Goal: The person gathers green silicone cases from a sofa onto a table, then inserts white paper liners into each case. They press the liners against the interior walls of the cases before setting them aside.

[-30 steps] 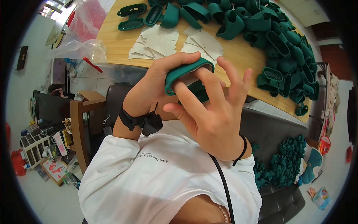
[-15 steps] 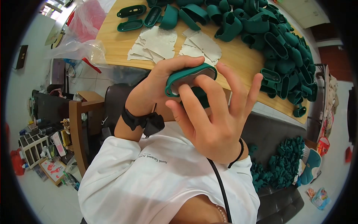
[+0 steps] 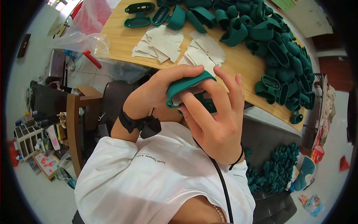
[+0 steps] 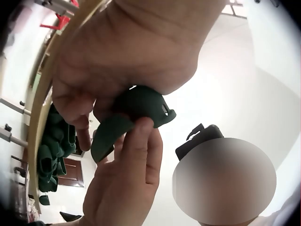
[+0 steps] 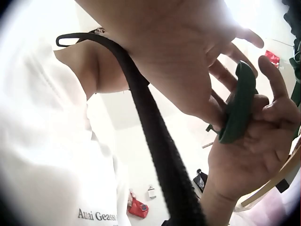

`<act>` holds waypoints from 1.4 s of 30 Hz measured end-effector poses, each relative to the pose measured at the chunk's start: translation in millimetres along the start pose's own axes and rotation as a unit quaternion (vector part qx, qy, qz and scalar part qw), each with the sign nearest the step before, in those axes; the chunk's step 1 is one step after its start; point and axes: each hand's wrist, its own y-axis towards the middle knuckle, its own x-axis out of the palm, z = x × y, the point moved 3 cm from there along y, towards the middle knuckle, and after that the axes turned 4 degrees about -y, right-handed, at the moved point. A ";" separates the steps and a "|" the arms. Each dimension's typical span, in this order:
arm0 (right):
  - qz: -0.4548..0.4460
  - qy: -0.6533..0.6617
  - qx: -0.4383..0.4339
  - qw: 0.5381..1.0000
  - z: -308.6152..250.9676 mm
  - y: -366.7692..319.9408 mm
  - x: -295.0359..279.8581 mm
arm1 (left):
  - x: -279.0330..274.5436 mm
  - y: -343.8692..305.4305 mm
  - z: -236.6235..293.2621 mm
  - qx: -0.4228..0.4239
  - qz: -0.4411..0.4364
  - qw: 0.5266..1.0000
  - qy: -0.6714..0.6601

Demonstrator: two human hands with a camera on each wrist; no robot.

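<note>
My left hand grips a dark green silicone earbud case cover above my lap, thumb along its upper side. A pale lining shows inside its opening. The index and middle fingers of my right hand reach into that opening, while the other fingers stand out from it. In the left wrist view, the right thumb lies against the green cover beside its hanging lid. The right wrist view shows the cover edge-on between both hands; the right fingertips inside it are hidden.
A large pile of similar green covers lies on the wooden table. Two stacks of white sheets sit near its front edge. More small green pieces lie on the dark seat at the right. A black cable runs down the shirt.
My right thumb has moved in from beside the cover toward its underside. Both hands and the cover sit slightly lower in the head view. The left hand keeps its grip.
</note>
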 end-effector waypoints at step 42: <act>0.122 0.090 -0.093 0.984 40.4 -0.3 -10.6 | -216.8 -490.6 -129.7 0.060 0.862 0.248 0.438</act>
